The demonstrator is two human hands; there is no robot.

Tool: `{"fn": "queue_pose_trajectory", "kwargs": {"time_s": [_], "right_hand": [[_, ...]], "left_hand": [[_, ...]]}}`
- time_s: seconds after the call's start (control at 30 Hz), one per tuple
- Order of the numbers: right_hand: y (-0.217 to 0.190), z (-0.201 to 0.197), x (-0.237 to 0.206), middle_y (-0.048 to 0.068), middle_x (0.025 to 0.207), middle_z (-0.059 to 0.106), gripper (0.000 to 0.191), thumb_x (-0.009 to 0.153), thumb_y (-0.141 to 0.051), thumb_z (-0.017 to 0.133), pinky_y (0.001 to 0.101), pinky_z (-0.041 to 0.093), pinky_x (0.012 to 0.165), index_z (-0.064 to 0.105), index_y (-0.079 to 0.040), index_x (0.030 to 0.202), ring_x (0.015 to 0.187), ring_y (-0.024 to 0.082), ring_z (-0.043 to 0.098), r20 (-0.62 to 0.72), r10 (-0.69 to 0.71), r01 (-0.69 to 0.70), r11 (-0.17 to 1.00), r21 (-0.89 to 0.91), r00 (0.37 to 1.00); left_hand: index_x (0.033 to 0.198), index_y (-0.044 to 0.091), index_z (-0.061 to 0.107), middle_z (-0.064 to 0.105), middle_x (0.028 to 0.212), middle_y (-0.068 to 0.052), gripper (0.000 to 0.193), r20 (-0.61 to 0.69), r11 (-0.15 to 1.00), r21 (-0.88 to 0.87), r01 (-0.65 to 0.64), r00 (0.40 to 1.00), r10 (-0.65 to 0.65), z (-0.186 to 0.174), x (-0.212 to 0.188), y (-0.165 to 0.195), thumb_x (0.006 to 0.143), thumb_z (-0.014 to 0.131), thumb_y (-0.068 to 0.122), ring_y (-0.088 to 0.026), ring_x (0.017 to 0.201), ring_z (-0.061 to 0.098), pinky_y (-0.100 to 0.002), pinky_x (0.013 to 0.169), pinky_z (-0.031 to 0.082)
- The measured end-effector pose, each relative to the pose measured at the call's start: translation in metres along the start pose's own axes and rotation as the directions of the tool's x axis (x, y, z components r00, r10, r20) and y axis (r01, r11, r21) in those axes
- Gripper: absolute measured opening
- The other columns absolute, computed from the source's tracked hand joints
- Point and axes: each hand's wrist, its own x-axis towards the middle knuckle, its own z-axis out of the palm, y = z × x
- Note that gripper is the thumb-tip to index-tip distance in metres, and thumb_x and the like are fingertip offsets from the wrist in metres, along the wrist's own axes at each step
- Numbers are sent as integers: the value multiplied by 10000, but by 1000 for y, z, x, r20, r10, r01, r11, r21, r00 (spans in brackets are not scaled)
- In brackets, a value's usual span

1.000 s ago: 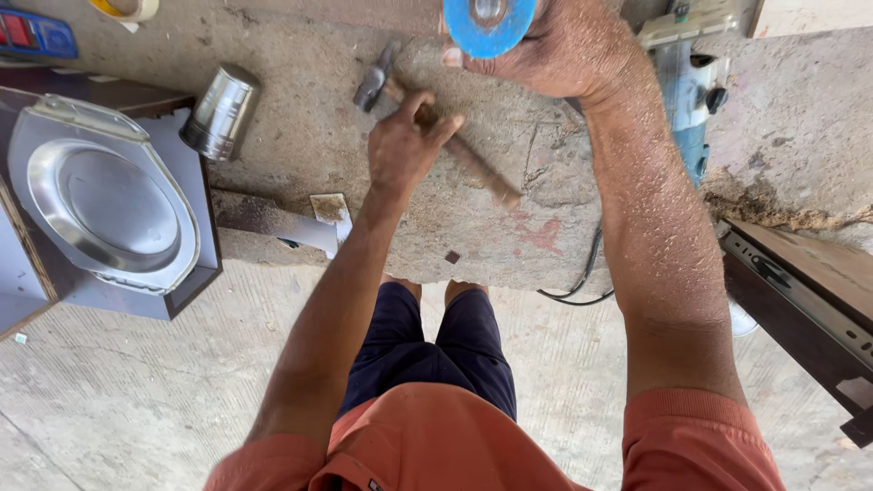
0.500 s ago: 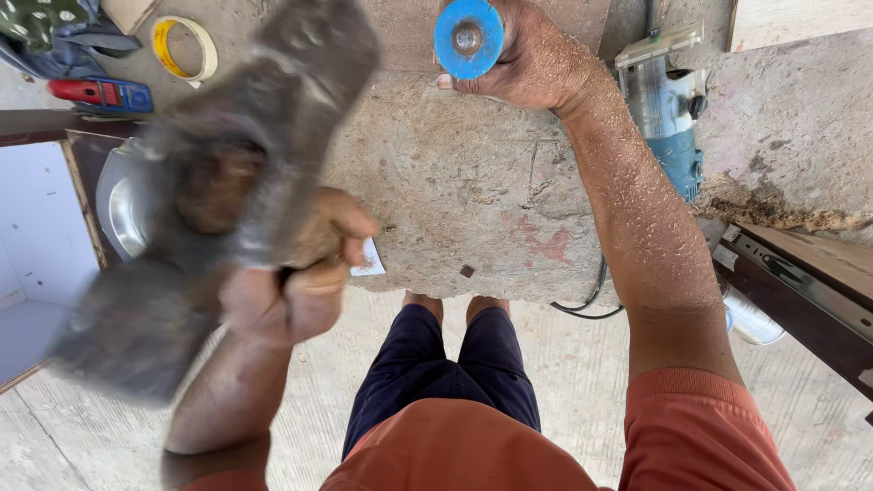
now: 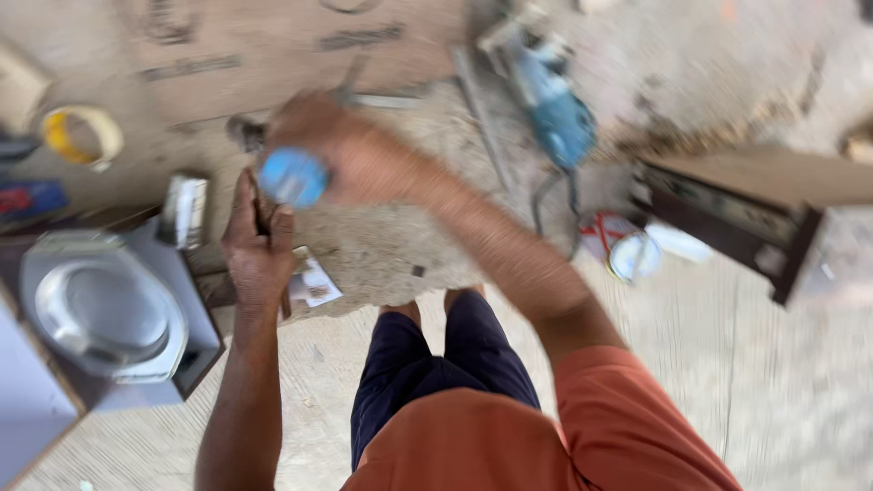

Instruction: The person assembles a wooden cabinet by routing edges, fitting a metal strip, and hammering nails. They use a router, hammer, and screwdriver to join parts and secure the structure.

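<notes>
Right hand gripping blue disc above the floor. Left hand just below, closed around a hammer handle. Blue grinder well apart, metal sink at left. All blurred.

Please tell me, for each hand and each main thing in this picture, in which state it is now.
left hand: closed around a dark wooden handle, above the floor
right hand: gripping a blue round disc
blue power tool: lying on the floor, not held, cord attached
yellow tape roll: lying flat
metal plate: resting on a grey box
picture: blurred by motion
</notes>
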Motion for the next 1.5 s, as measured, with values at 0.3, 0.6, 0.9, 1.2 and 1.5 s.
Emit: {"fn": "queue_pose_trajectory", "kwargs": {"time_s": [0.3,0.6,0.9,1.2,1.5], "right_hand": [[-54,108,-175,-59,1235,621,124,922,-164,744,458,275,1360,714,-282,940,1308,185,525,488,265,-32,900,-434,831],[-101,148,-257,60,1618,395,334,933,-216,680,538,248,1284,694,-213,1267,1549,255,255,-100,549,-514,683,-519,830],[-219,135,-349,116,1361,636,411,891,-121,664,471,441,1108,672,-108,1302,1286,295,594,-285,723,-776,601,-191,630],[-267,131,-440,134,1141,728,300,883,-144,679,485,560,906,681,-116,1183,1039,359,698,-278,877,-920,365,-146,392],[-293,110,-447,105,1210,719,379,862,-109,685,456,554,953,694,-139,1240,1104,320,693,-173,914,-924,338,-178,367]], "left_hand": [[1618,7,339,518,1536,-283,787,94,950,298,97,987,-130,79,-9,-33,963,773,46,-399,1383,580,-456,1164,491],[1652,-69,197,328,1651,-331,995,281,952,275,-134,958,54,91,-31,-58,864,795,35,-487,1532,350,-492,1301,285],[1279,67,692,606,1353,-134,395,227,805,226,-548,834,503,95,-24,31,921,836,150,-342,1300,587,-467,1175,453],[1253,73,708,635,1305,-159,381,635,451,382,-806,584,505,245,21,120,889,630,-8,-325,1122,646,-512,866,555],[1087,122,731,712,1228,-161,186,520,565,188,-803,570,637,209,-2,98,933,665,39,-237,971,705,-328,671,611]]}}
